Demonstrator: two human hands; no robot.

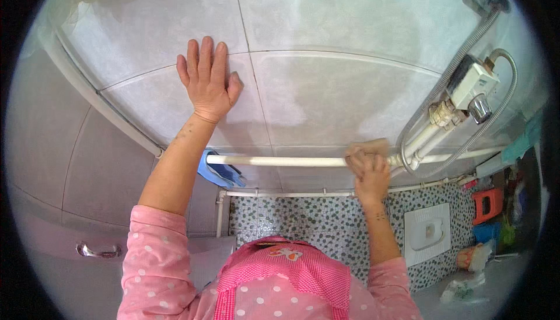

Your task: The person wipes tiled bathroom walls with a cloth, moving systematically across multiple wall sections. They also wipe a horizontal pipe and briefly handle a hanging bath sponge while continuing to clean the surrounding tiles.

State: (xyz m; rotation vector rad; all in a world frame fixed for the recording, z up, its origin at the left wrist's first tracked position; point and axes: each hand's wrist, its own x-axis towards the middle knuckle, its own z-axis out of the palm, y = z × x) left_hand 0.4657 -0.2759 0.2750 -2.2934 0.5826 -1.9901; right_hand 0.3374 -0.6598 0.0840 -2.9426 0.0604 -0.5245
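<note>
My left hand (207, 84) lies flat on the pale grey wall tiles (344, 92), fingers stretched and the thumb out to the side. Lower and to the right, my right hand (372, 181) is curled over a tan, flat-looking cloth or pad (378, 144) and presses it to the wall. Motion smears this hand a little, and its fingers partly cover the pad, so its exact kind is unclear. Just beside that hand runs a white horizontal pipe (280, 161). At the pipe's left end hangs a blue plastic piece (211, 169), below my left forearm.
On the right wall sit a shower valve (471, 84) and a looping metal hose (446, 75). A second white pipe (291, 193) runs lower down. The pebble-patterned floor (315, 212) holds a squat toilet (427, 233), a red stool (487, 204) and a blue bucket (486, 232). A metal handle (98, 252) is at left.
</note>
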